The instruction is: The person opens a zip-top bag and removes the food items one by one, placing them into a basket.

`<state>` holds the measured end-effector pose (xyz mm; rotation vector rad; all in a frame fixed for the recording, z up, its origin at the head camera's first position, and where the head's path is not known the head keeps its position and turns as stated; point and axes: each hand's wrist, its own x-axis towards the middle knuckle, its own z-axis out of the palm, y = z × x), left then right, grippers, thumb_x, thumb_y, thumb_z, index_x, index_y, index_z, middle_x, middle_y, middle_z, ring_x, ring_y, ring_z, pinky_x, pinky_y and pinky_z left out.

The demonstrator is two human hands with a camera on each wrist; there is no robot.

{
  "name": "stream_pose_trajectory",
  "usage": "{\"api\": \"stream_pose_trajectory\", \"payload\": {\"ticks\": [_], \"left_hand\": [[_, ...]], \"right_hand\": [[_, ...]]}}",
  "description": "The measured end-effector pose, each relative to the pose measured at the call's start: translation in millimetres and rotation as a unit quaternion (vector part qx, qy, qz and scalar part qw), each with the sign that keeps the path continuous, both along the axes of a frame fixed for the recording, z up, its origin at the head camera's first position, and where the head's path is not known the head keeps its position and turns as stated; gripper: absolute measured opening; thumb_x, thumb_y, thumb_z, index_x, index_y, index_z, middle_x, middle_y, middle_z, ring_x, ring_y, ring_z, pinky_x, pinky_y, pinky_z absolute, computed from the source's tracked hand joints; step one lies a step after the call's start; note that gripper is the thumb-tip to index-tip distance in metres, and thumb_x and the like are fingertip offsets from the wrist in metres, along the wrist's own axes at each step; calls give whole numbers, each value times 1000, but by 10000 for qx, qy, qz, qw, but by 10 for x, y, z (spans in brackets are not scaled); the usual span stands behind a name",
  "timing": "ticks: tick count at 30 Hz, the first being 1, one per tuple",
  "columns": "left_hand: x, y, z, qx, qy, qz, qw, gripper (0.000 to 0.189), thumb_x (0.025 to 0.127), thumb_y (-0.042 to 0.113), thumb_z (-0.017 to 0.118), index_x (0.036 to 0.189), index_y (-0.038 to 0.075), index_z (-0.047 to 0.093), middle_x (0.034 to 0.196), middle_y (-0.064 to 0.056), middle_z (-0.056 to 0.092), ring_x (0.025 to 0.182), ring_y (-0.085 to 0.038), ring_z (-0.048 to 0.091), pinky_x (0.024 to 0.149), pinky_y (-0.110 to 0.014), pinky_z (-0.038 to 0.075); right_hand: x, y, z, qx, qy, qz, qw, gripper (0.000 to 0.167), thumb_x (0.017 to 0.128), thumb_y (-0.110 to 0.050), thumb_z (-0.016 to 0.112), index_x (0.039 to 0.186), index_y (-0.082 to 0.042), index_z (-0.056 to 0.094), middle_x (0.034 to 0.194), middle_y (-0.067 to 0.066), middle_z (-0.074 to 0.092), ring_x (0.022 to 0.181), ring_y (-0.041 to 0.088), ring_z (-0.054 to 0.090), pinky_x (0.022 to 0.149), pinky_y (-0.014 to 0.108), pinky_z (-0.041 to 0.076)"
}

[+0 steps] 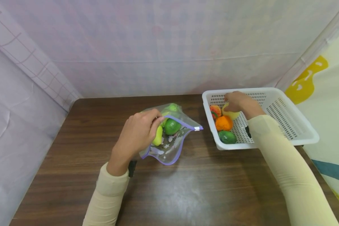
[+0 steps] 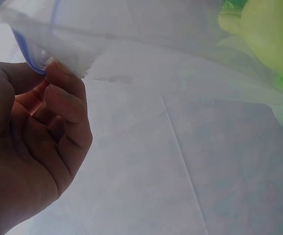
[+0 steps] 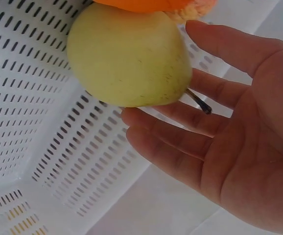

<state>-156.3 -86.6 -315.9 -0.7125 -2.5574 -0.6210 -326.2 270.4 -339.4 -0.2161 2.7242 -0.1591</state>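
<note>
My left hand [image 1: 138, 130] pinches the purple-edged mouth of a clear zip bag [image 1: 175, 152] between thumb and fingertips. Inside the bag are a round dark green fruit [image 1: 172, 126], a yellow elongated fruit [image 1: 158, 137] and lighter green pieces behind them. In the left wrist view, the purple edge runs between the thumb and index finger. Over in the white basket, my right hand [image 1: 240, 102] is at a yellow-green pear [image 3: 129, 56] with a dark stem. Its fingers [image 3: 171, 147] reach along the pear's side and underneath, with the thumb held apart from it.
The white perforated basket [image 1: 274, 90] stands at the right back of the brown wooden table [image 1: 169, 194]. In its left end lie a red-orange fruit [image 1: 215, 110], an orange [image 1: 223, 123] and a dark green oval fruit [image 1: 227, 137]. A pale cloth [image 1: 164, 47] hangs behind the table.
</note>
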Motion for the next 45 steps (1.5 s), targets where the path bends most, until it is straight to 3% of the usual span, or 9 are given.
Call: {"api": "stream_pose_trajectory", "payload": {"ticks": [10,15,21,26,31,35,41,45], "left_hand": [[1,-7,15,-1,-11,43,10000,20,104,25,57,96,9,68,70,2,57,56,-12,46,50,-29,39],[-4,-6,18,21,-26,24,10000,19,104,23,58,96,9,68,70,2,57,55,-12,46,50,-28,39],[-14,3,16,25,-28,6,10000,19,104,23,58,96,9,68,70,2,57,55,-12,46,50,-28,39],[-11,20,19,51,-26,-15,10000,19,103,23,58,96,9,68,71,2,57,55,-11,46,50,-28,38],[-8,33,29,83,-10,-40,10000,18,103,22,59,96,9,69,72,1,59,56,-12,46,50,-29,38],[-7,38,39,75,14,-39,10000,18,103,22,59,96,9,69,73,1,61,57,-12,47,51,-29,39],[-8,34,46,60,8,-37,10000,19,102,22,60,96,8,69,75,-1,64,58,-13,49,52,-30,40],[-4,37,46,67,-39,-34,10000,18,102,22,60,96,8,68,77,-2,65,59,-14,51,53,-31,42]], "right_hand": [[40,-46,194,33,310,122,9994,56,97,-29,66,142,-1,49,144,30,47,126,47,48,104,65,41],[130,-144,332,-141,628,277,9975,62,98,-30,65,148,-2,43,153,32,34,133,50,40,108,67,36],[311,-301,543,-476,1269,531,9893,64,98,-29,64,151,-3,39,156,29,28,132,48,42,108,64,39],[559,-425,784,-732,2007,787,9737,61,99,-28,61,151,-5,39,156,26,30,128,47,46,105,63,42],[897,-609,983,-976,2796,1040,9495,51,99,-27,60,145,-7,47,143,22,43,101,41,57,89,55,52],[1128,-772,1010,-1323,3588,1514,9115,40,97,-24,63,132,-5,56,122,17,53,80,33,56,74,45,51],[1369,-970,888,-2056,4403,2071,8491,28,93,-17,68,117,-2,64,109,13,60,83,28,57,75,42,51],[1522,-1077,796,-2451,4601,2327,8210,25,92,-17,70,111,-1,65,107,12,62,85,25,59,75,39,52]]}}
